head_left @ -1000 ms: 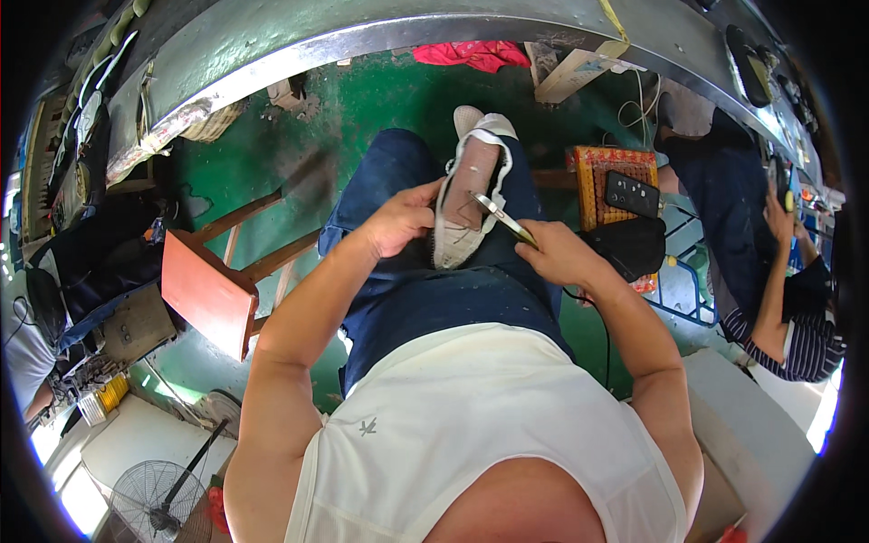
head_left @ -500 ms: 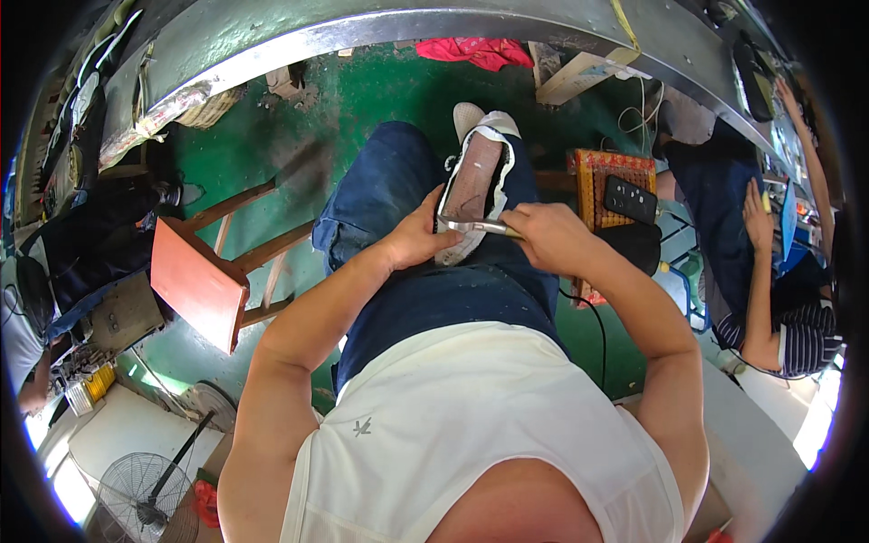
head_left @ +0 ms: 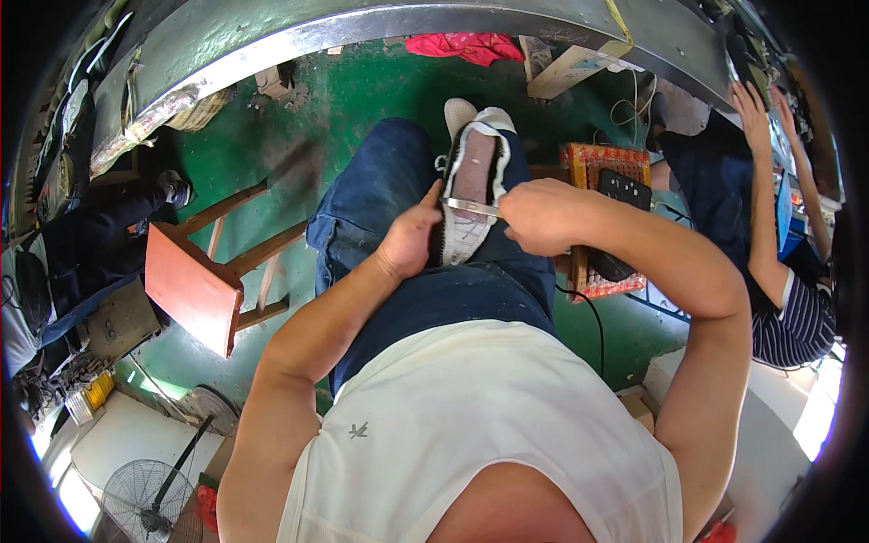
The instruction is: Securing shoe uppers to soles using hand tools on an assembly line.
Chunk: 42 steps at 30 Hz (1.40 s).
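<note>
A shoe [head_left: 472,172] rests sole side up across my lap, its pinkish-brown bottom board framed by a white and black edge. My left hand [head_left: 412,237] grips the shoe's left side, fingers partly hidden along the edge. In my right hand [head_left: 543,215], closed in a fist, is a silver metal hand tool [head_left: 472,207]; its flat shaft lies across the bottom board, tip toward my left fingers. The tool's handle is hidden in the fist, so its exact kind cannot be made out.
A metal bench edge [head_left: 362,36] curves across the front. An orange-topped stool [head_left: 193,288] lies tipped at left. A woven-topped stool [head_left: 588,163] at right carries a black phone [head_left: 625,190]. A co-worker's striped sleeve [head_left: 797,317] is farther right; a fan [head_left: 145,493] stands lower left.
The tool has shifted slightly up the shoe, and my right elbow has swung outward. My left thumb has come off the bottom board. The co-worker's hand at right has moved up toward the bench.
</note>
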Motion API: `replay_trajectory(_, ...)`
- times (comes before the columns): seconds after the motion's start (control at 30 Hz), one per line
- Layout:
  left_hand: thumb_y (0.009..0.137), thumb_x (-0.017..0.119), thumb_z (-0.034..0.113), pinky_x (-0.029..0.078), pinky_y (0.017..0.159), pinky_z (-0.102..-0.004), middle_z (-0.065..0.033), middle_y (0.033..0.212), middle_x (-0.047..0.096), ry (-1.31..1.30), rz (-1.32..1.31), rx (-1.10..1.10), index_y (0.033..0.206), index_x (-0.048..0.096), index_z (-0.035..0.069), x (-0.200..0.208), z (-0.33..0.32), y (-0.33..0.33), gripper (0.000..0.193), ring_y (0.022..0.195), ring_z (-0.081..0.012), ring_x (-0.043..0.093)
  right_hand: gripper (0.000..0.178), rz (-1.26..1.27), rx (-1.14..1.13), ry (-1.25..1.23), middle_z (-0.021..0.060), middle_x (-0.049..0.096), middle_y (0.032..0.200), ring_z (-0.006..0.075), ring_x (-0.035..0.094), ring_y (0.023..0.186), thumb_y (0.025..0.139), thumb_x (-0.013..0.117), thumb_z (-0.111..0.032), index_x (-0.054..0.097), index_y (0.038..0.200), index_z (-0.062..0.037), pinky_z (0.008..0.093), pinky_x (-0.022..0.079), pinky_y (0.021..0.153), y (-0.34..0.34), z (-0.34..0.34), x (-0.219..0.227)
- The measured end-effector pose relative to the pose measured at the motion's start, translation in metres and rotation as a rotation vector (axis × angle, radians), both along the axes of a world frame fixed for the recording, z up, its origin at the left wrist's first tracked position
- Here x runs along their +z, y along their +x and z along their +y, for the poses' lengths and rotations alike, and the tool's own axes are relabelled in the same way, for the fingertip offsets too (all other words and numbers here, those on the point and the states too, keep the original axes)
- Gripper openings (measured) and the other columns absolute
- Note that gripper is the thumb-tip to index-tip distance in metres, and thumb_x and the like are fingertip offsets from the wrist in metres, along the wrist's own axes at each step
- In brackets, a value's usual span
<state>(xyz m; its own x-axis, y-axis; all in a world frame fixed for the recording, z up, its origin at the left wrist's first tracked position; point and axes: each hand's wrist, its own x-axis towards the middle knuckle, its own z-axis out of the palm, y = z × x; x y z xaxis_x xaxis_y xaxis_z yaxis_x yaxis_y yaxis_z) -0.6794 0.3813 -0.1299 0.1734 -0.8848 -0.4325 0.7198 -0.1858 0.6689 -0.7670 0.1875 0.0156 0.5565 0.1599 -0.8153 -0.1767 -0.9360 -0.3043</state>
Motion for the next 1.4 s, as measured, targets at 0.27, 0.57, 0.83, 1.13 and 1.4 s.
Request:
replay_trajectory(0.27,0.106,0.021,0.061,0.039,0.113,-0.0404,-0.0152,0.146,0.054,0.517,0.145,0.32,0.156,0.034,0.003,0.01,-0.031,-0.002,0.077,0.132,-0.0272,0.054,0.025,-0.33,-0.326,0.211,0.0279,0.068,0.088,0.0461,0.067,0.09,0.09,0.064,-0.02,0.064,0.096,0.0041,0.0534,0.052,0.082,-0.037,0.012,-0.077)
replay_trajectory(0.57,0.109,0.03,0.04,0.046,0.104,-0.0407,-0.0315,0.127,0.063,0.565,-0.812,0.292,0.133,0.059,-0.006,-0.044,-0.03,-0.005,0.06,0.122,-0.0429,0.061,0.026,-0.257,-0.631,0.22,0.0282,0.067,0.094,0.0465,0.065,0.094,0.092,0.064,-0.02,0.059,0.101,0.0039,0.0512,0.051,0.083,-0.052,0.011,-0.071)
replay_trajectory(0.83,0.106,0.042,0.031,0.051,0.099,-0.0458,-0.0339,0.142,0.049,0.217,-1.29,0.101,0.152,0.04,0.007,-0.026,-0.025,-0.006,0.052,0.115,-0.0486,0.061,0.028,-0.545,-0.554,-0.106,0.026,0.068,0.097,0.0387,0.069,0.091,0.092,0.065,-0.019,0.057,0.103,0.0057,0.0471,0.055,0.079,-0.054,-0.004,-0.111)
replay_trajectory(1.13,0.105,0.043,0.03,0.052,0.096,-0.0504,-0.0376,0.147,0.041,0.218,-1.359,-0.276,0.157,0.033,0.019,-0.009,-0.027,0.016,0.054,0.108,-0.0514,0.062,0.036,-0.374,-0.853,0.344,0.0179,0.068,0.082,0.0315,0.069,0.068,0.1,0.057,-0.033,0.058,0.098,0.0031,0.0434,0.054,0.061,-0.024,-0.047,-0.096)
replay_trajectory(1.4,0.104,0.046,0.037,0.048,0.103,-0.0481,-0.0383,0.14,0.047,0.148,-1.286,-0.305,0.157,0.032,0.011,0.003,-0.008,0.011,0.061,0.12,-0.0515,0.057,0.044,-0.549,-0.613,0.092,0.0274,0.067,0.084,0.0486,0.064,0.083,0.105,0.048,-0.04,0.059,0.098,0.0017,0.0533,0.048,0.074,-0.024,-0.043,-0.103)
